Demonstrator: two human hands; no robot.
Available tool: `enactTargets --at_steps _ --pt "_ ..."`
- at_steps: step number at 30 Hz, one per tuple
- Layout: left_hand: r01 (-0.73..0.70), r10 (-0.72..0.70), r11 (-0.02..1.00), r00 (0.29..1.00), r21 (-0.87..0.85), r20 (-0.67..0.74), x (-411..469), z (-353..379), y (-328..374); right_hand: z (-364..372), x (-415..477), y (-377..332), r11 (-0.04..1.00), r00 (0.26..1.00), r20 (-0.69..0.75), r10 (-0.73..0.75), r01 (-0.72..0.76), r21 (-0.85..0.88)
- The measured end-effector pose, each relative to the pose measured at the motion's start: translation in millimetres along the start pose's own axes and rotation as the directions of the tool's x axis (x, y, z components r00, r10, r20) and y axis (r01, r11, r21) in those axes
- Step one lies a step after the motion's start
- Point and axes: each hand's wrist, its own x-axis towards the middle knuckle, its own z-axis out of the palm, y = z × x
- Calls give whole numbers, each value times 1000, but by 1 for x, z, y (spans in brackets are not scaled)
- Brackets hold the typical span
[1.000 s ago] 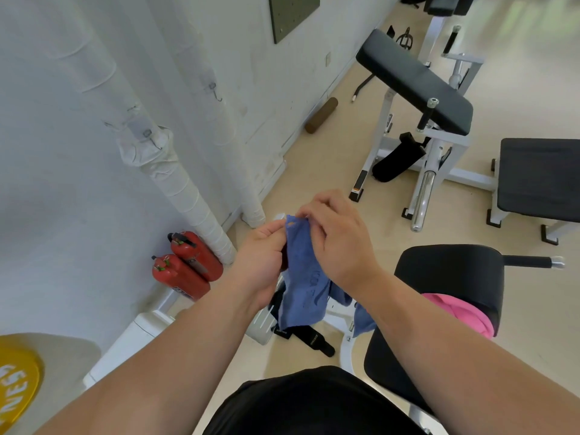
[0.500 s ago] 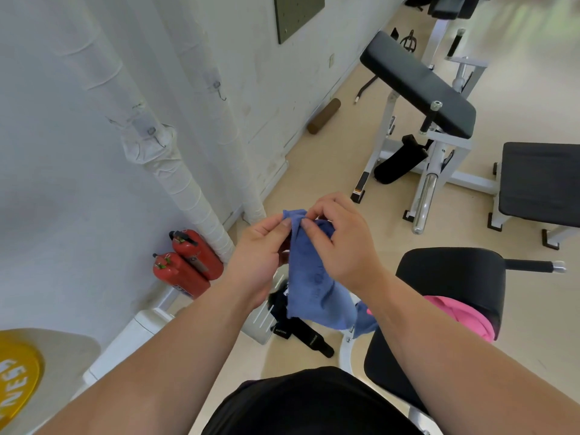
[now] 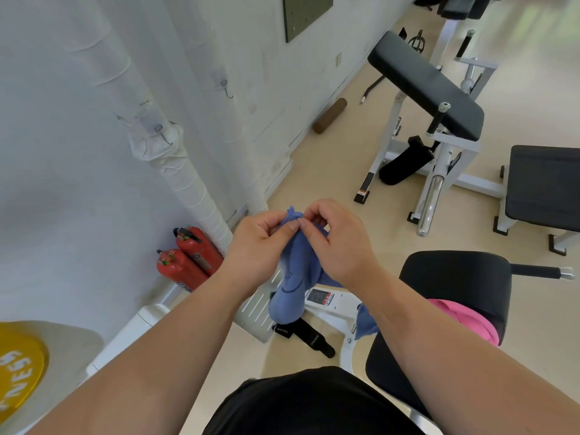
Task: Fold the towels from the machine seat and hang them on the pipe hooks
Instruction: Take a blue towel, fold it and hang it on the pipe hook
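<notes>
Up came both hands since the earlier frame, and closer together, fingertips now nearly touching at the top of the blue towel (image 3: 290, 279). Left hand (image 3: 257, 246) pinched one side of the top edge between thumb and forefinger; right hand (image 3: 337, 243) pinched the other, knuckles curled over the cloth. That looked like matching corners, so the rest of the fabric could hang straight below the fingers and fold cleanly. Below the fingers it drooped in a soft bundle, its tail passing under the right forearm, where the end was hidden. Right of the fingers and lower, the pink towel (image 3: 464, 321) waited on the black machine seat (image 3: 455, 271), partly covered by that same forearm. Up and left of the fingers stood the wrapped pipe (image 3: 185, 180) with a small hook (image 3: 164, 136); a second hook (image 3: 226, 87) sat on the farther pipe. Whether the corners were truly aligned inside the pinch was hard to make out.
</notes>
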Motion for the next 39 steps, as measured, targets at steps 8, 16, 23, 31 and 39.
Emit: enactTargets --at_steps 8,16,23,31,39 --pt "26 -16 999 979 43 -204 12 -30 7 5 -1 40 981 907 420 36 49 -189" --pt "32 8 997 882 77 -471 24 -88 -12 -1 9 58 757 814 539 217 208 -619" --pt "71 -11 994 837 88 -547 30 -124 -26 -21 42 56 717 942 315 -116 299 -630" --pt "38 -1 995 935 96 -356 18 -144 -26 -58 73 49 864 978 203 46 63 -500" --pt "72 -10 977 955 201 -295 19 -164 -41 -63 75 46 937 920 218 325 -281 -209"
